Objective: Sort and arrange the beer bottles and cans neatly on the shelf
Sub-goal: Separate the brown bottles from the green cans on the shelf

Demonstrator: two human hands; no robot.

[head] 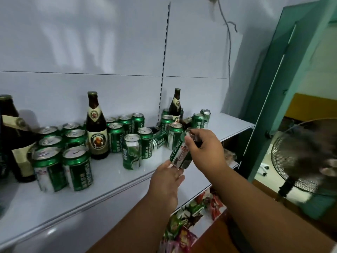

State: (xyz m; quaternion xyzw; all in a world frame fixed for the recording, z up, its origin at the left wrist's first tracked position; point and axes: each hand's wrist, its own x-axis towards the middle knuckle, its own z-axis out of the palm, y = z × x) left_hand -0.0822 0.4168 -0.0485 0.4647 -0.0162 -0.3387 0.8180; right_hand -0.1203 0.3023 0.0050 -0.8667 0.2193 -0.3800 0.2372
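A green Tsingtao can (179, 156) hangs tilted over the front edge of the white shelf (113, 176). My right hand (206, 150) grips its top end from above. My left hand (166, 181) touches its bottom end from below with the fingertips. Several more green cans (132, 152) stand on the shelf in loose groups, and one can (160, 139) lies on its side. A brown bottle (95, 126) stands upright among them, another brown bottle (175, 106) stands further back, and a third, dark bottle (12, 139) is at the left edge.
A lower shelf (206, 219) holds colourful snack packets (184, 223). A teal door frame (277, 84) rises at the right, with a standing fan (302, 157) beyond it. A slotted upright rail (165, 61) runs up the white back panel.
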